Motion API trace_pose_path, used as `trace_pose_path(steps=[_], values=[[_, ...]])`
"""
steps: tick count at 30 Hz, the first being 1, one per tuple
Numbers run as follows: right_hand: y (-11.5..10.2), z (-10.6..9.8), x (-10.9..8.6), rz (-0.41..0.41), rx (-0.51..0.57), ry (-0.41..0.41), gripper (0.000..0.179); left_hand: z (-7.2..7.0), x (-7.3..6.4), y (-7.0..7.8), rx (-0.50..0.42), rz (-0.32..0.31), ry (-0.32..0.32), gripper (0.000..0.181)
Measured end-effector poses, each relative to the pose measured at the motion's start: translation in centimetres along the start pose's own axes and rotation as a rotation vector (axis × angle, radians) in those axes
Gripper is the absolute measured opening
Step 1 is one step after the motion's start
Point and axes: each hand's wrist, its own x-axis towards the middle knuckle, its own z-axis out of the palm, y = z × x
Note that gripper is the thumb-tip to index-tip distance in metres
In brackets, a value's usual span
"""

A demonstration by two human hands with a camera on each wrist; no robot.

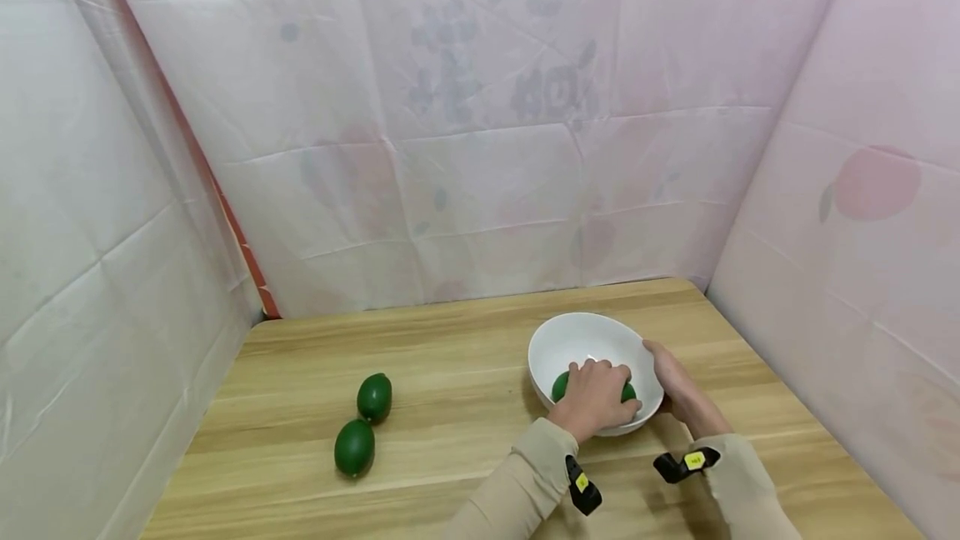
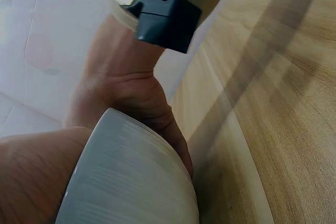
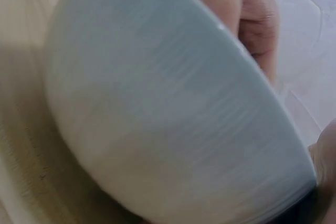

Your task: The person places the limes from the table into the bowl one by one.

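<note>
A white bowl (image 1: 577, 332) is tilted at the right of the table, its outer wall (image 3: 157, 98) filling much of the right wrist view. Inside it lie dark green limes (image 1: 559, 387), partly covered by my left hand (image 1: 596, 397), whose bent fingers grip over them. My right hand (image 1: 678, 386) holds the bowl's right side, thumb at the rim and fingers beneath; the left wrist view shows that hand (image 2: 131, 90) against the outer wall. The left hand's knuckles (image 3: 257, 19) show beyond the rim in the right wrist view.
Two more limes, a farther one (image 1: 374, 397) and a nearer one (image 1: 354, 447), lie end to end on the left of the wooden table (image 1: 450, 357). Pale printed sheets (image 1: 480, 148) hang behind the table and along both sides. Each wrist wears a black mount (image 1: 582, 486).
</note>
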Motion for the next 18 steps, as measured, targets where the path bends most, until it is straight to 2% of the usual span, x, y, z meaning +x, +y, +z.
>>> trace_pose_path(steps=[5,11,18], values=[[-0.25,-0.19,0.20,0.007,-0.028,0.020,0.078,0.07,0.19,0.01,0.011,0.024,0.004,0.031],[0.22,0.00,0.36,-0.024,-0.098,0.052,0.085,-0.02,0.12,-0.01,0.017,0.054,0.030,0.031],[0.52,0.15,0.51,-0.057,-0.101,0.064,0.089,-0.60,-0.48,-0.28,0.031,0.092,0.114,0.032]])
